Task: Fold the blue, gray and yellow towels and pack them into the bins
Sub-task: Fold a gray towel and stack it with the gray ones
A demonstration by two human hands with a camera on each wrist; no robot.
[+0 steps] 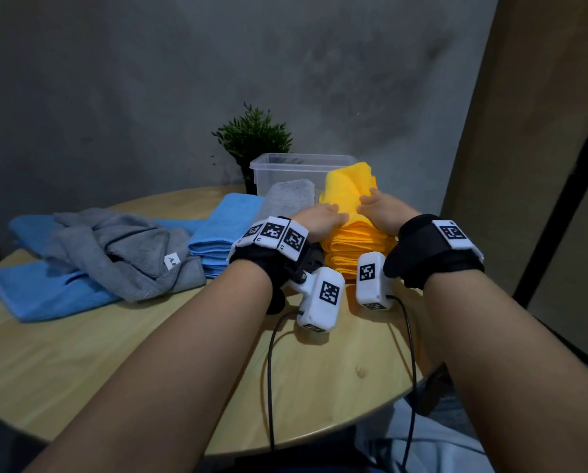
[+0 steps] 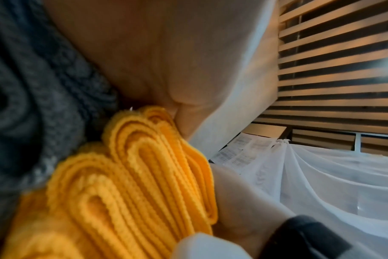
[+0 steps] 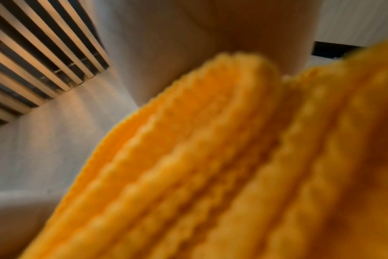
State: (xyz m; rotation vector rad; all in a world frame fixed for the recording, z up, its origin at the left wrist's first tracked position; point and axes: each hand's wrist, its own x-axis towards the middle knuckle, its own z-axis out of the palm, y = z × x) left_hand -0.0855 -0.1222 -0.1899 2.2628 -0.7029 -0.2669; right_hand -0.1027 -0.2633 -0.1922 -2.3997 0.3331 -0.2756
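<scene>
Yellow towels (image 1: 355, 240) sit in a folded stack right under both my hands, on the desk (image 1: 149, 353) just in front of the clear bin (image 1: 285, 165). My left hand (image 1: 323, 220) lies on top of the stack with its fingers laid fairly flat on the cloth, pressing rather than gripping as far as I can see. My right hand (image 1: 384, 209), just beside it, is on the same top layer with the thumb raised; the upper yellow fold (image 1: 350, 182) rises just ahead of its fingertips, and I cannot tell whether those fingers pinch the cloth or only rest on it. From the left wrist camera I see the rounded folded edges of the yellow stack (image 2: 133, 184) close below the palm, with gray fabric (image 2: 33, 105) beside them. The right wrist view is blurred, filled by yellow folds (image 3: 233, 166). Just beyond my left hand a folded gray towel (image 1: 287, 196) leans against the bin. Further out on that hand's outer side lie the folded blue towels (image 1: 224, 230), then a crumpled gray towel (image 1: 122, 247) resting on spread blue cloth (image 1: 47, 291). Behind the bin stands a small green plant (image 1: 253, 134).
</scene>
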